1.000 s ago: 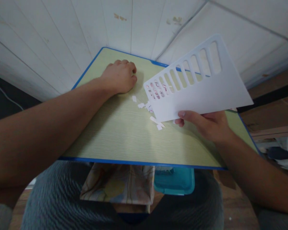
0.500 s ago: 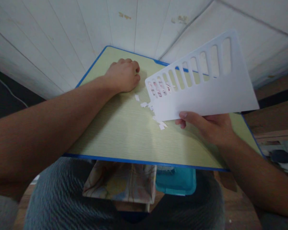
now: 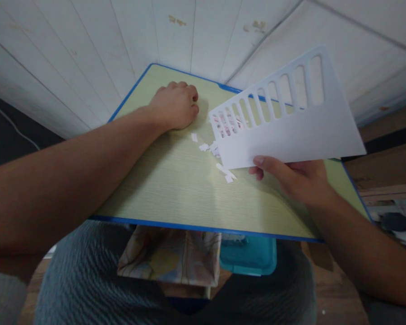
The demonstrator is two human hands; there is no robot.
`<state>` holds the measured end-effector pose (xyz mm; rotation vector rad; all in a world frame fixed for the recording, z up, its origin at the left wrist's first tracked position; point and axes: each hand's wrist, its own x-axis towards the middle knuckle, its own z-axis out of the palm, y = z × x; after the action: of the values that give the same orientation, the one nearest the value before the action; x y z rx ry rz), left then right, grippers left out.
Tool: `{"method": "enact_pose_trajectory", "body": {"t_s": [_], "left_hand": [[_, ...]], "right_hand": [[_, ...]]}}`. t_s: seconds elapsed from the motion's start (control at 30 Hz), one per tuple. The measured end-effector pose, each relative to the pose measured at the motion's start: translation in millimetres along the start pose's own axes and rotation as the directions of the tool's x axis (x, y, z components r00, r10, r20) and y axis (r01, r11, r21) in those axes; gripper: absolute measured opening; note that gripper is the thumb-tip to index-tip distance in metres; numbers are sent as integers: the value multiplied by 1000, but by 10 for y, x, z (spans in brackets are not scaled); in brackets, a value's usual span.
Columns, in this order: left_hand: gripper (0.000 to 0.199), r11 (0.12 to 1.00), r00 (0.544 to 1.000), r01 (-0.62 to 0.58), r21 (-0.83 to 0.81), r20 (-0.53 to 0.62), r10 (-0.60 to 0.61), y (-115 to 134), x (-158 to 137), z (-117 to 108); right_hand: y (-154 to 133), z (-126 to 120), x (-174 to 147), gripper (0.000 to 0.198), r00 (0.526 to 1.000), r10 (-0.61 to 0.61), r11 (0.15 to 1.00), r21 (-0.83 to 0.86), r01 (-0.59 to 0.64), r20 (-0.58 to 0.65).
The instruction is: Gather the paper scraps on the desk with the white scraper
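My right hand grips a flat white slotted panel by its lower edge, thumb in front and fingers behind. A row of long rounded slots runs along its upper side, growing taller toward the right. The panel is tilted, its left end low over the table. Around that end lie small white paper scraps, some printed in red and dark tones, seen through the slots. On the far left part of the tabletop rests my left hand, loosely closed, knuckles up; nothing shows between its fingers.
A blue rim edges the pale green table, which stands against a white plank wall. Below the front edge, between my knees, are a patterned fabric container and a turquoise plastic box. Wooden boards stand at the right.
The panel's left end has shifted slightly right, uncovering a little more of the paper scraps. My left hand stays in the same place.
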<state>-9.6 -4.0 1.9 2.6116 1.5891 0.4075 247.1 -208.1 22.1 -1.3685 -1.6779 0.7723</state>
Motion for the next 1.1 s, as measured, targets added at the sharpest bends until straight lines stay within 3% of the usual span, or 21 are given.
{"method": "enact_pose_trajectory", "body": {"t_s": [0.23, 0.53, 0.8, 1.1], "left_hand": [[51, 1000, 1000, -7, -22, 1, 7, 10, 1, -2], [50, 1000, 1000, 6, 9, 17, -6, 40, -16, -29], [48, 1000, 1000, -1, -6, 0, 1, -6, 17, 18], [49, 1000, 1000, 3, -8, 8, -3, 22, -2, -9]], "right_hand": [[-29, -6, -35, 33, 998, 17, 1000, 23, -18, 57], [54, -14, -52, 30, 1000, 12, 999, -31, -13, -19], [-27, -16, -50, 30, 992, 12, 1000, 8, -13, 126], [-68, 8, -78, 28, 949, -195, 975, -55, 215, 247]]}}
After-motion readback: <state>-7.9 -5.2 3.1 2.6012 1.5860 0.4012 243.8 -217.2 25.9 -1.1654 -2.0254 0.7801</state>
